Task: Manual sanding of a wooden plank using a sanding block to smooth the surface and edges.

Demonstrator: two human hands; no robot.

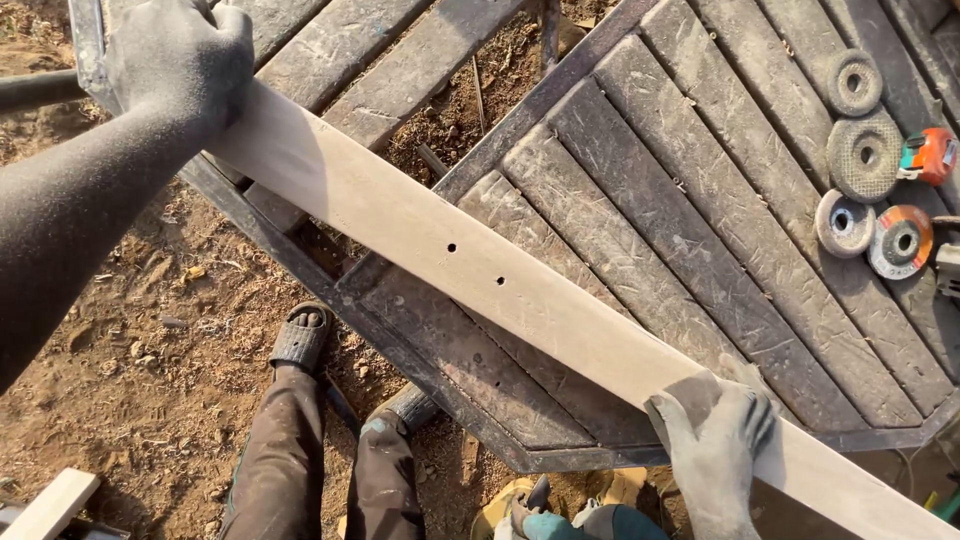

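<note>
A long pale wooden board (520, 290) with two small drilled holes lies diagonally across a slatted metal workbench (700, 230). My left hand (180, 60), in a black glove, is shut on the board's upper left end. Near the board's lower right end, my right hand (715, 440), in a grey glove, presses a grey-brown piece of sandpaper (690, 392) flat against the board's face.
Several grinding discs (865, 155) and an orange tape measure (930, 155) lie at the bench's right side. Below the bench is dirt ground, with legs in dark trousers and sandals (300, 340). A pale wood offcut (50, 505) shows at the bottom left.
</note>
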